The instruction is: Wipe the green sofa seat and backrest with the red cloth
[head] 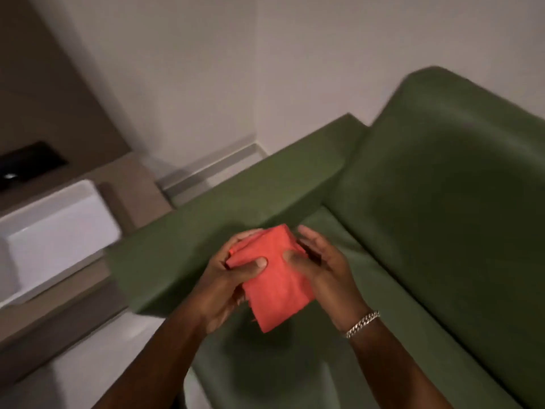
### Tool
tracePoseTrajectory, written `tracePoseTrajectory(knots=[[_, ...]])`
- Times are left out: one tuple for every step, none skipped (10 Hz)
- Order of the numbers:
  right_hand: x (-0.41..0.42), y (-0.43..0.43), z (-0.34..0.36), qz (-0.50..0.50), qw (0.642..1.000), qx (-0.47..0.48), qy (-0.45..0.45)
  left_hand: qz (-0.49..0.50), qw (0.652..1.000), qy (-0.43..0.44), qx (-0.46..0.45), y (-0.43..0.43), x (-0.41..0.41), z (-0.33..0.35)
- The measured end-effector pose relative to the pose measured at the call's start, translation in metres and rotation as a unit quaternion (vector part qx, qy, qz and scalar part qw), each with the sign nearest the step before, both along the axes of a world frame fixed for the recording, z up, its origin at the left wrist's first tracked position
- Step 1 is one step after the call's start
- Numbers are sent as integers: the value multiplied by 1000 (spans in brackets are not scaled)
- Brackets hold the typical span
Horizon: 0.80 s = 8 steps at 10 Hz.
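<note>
Head-camera view, tilted and softened by motion blur. A folded red cloth (275,276) is held in the air between both hands, above the seat (368,290) of the green sofa (442,187) and close to its armrest (236,202); it touches neither. The left hand (224,284) grips the cloth's left edge, thumb pressed on the top face and fingers curled beneath, where they are hidden by the fabric. The right hand (321,270) holds the right edge, thumb on top and fingers loosely spread along the far side; their tips are blurred. A chain bracelet (362,323) circles the right wrist. Both forearms are cut off by the lower frame edge. The backrest (457,172) rises at right and is cropped by the right edge. At left, a white rectangular object (59,225) and a dark object (29,163) on a beige surface are too blurred to identify. Pale walls (206,69) meet in a corner behind the sofa.
</note>
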State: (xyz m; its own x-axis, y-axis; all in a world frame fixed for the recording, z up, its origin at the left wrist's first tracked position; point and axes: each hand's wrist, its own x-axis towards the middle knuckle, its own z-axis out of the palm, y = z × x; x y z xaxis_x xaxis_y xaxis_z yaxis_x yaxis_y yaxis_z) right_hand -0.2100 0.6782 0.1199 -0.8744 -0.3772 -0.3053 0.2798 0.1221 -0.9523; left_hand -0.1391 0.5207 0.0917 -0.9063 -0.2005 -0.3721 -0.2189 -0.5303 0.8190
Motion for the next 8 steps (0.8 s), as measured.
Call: tracePoseTrajectory(knots=[[11, -87, 12, 32, 999, 24, 15, 92, 994, -6, -64, -73, 30, 22], [28, -191, 17, 57, 997, 42, 25, 168, 983, -39, -66, -161, 65, 24], [38, -294, -2, 71, 996, 51, 35, 191, 979, -63, -18, -258, 93, 7], [50, -402, -46, 78, 994, 69, 20, 207, 972, -110, -28, -360, 120, -32], [61, -489, -102, 110, 987, 111, 27, 273, 943, -182, -50, -435, 131, -86], [65, -553, -163, 126, 980, 149, 34, 321, 916, -238, -47, -480, 126, -142], [66, -590, -215, 151, 967, 195, 59, 330, 893, -292, -90, -509, 118, -186], [69, -599, -234, 148, 962, 223, 52, 298, 875, -351, -151, -519, 122, -193]])
